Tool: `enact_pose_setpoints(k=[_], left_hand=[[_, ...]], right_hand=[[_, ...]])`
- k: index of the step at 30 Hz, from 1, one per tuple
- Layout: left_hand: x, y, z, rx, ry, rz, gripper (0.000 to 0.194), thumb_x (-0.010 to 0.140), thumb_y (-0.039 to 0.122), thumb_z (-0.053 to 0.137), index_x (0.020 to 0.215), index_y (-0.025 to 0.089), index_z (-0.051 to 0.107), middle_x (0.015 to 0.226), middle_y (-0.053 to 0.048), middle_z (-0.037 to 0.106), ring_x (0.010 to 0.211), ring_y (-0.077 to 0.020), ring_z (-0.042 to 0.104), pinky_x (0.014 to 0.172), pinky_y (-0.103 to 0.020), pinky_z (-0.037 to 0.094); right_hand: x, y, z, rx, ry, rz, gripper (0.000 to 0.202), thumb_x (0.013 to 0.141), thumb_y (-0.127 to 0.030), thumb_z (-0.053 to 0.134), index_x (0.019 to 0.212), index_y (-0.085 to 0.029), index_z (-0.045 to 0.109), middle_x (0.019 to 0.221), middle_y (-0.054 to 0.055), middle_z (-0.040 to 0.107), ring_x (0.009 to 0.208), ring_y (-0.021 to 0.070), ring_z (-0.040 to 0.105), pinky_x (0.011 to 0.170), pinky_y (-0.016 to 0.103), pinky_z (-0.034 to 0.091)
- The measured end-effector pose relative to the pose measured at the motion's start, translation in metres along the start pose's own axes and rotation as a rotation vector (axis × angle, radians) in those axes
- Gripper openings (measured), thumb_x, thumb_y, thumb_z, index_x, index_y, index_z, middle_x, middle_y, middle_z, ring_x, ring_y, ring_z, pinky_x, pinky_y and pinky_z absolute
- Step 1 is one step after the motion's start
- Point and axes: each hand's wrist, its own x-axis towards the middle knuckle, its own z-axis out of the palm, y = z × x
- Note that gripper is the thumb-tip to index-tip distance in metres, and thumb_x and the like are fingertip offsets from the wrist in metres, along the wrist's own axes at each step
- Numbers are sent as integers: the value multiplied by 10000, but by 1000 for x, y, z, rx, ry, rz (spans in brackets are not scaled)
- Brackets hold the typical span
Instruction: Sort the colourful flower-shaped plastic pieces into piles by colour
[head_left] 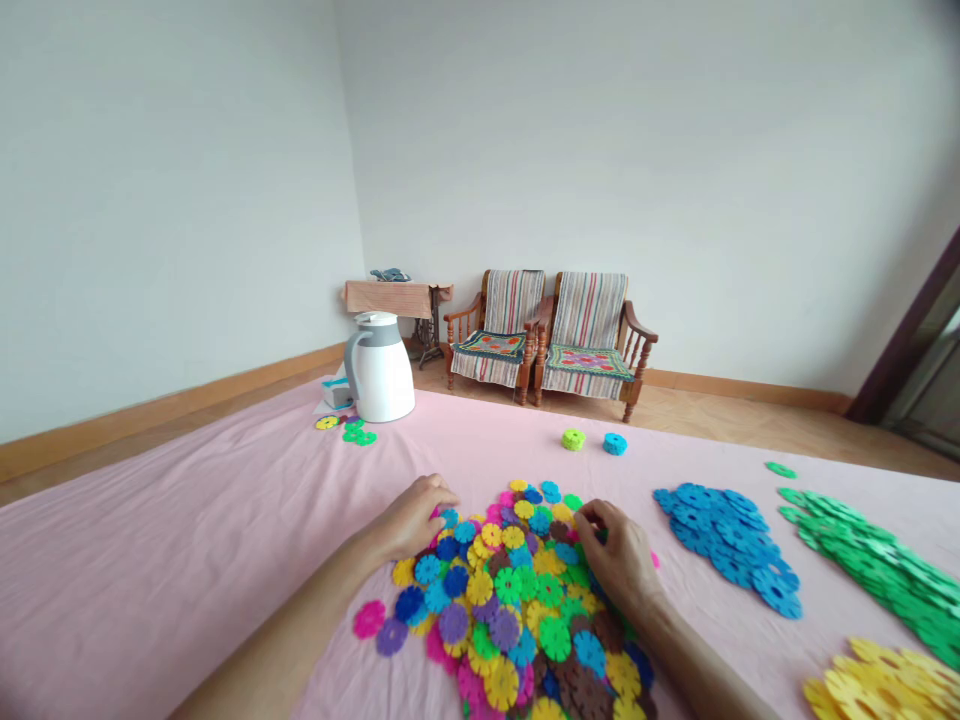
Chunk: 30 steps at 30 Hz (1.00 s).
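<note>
A mixed pile of colourful notched discs point(508, 585) lies on the pink cloth point(225, 560) in front of me. At the pile's upper left edge is my left hand point(415, 515), its fingers curled down by pink and blue discs; what they hold, if anything, is hidden. My right hand point(616, 548) rests at the pile's right edge, fingers bent and thumb near the index finger, close to yellow and brown discs. Whether a disc sits between those fingertips cannot be made out.
Blue discs point(724, 540), green discs point(877, 560) and yellow discs point(885, 685) lie in separate heaps at right. Small lime point(574, 439) and blue stacks point(615, 444) stand farther back. A white jug point(386, 375) stands back left, near a small box point(337, 392). Two chairs are beyond.
</note>
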Motion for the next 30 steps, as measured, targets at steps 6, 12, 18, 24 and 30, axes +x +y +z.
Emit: enact_pose_setpoints(k=[6, 12, 18, 24, 30], left_hand=[[-3, -10, -11, 39, -35, -67, 312, 636, 123, 558, 934, 175, 636, 937, -62, 584, 940, -207, 518, 848, -277, 395], [-4, -22, -14, -1, -42, -136, 198, 580, 132, 557, 775, 165, 574, 815, -8, 570, 769, -157, 519, 673, -219, 391], [-3, -19, -11, -78, 5, -185, 165, 593, 130, 545, 753, 170, 547, 660, 31, 557, 638, -128, 511, 563, -195, 345], [1, -15, -8, -403, 14, -183, 120, 654, 197, 529, 762, 151, 555, 632, 16, 582, 602, -132, 561, 553, -204, 394], [-1, -6, -10, -580, -118, -168, 114, 674, 192, 489, 773, 150, 529, 649, 7, 609, 552, -130, 578, 536, -216, 421]], right_hand=[[0, 2, 1, -10, -1, 20, 194, 809, -295, 408, 698, -214, 544, 716, 25, 628, 706, 172, 590, 646, 267, 414], [1, 3, 2, -19, -15, 20, 187, 809, -303, 419, 687, -214, 530, 710, 25, 617, 710, 179, 581, 646, 278, 403], [1, 2, 2, 4, -19, 9, 191, 812, -296, 412, 684, -212, 526, 704, 24, 613, 701, 177, 577, 646, 279, 400], [2, 2, 2, 4, -18, 6, 195, 811, -294, 410, 675, -212, 524, 697, 24, 611, 693, 177, 573, 638, 276, 396], [3, 4, 3, -14, -25, -11, 187, 807, -284, 414, 672, -214, 522, 695, 22, 609, 700, 178, 570, 637, 275, 391]])
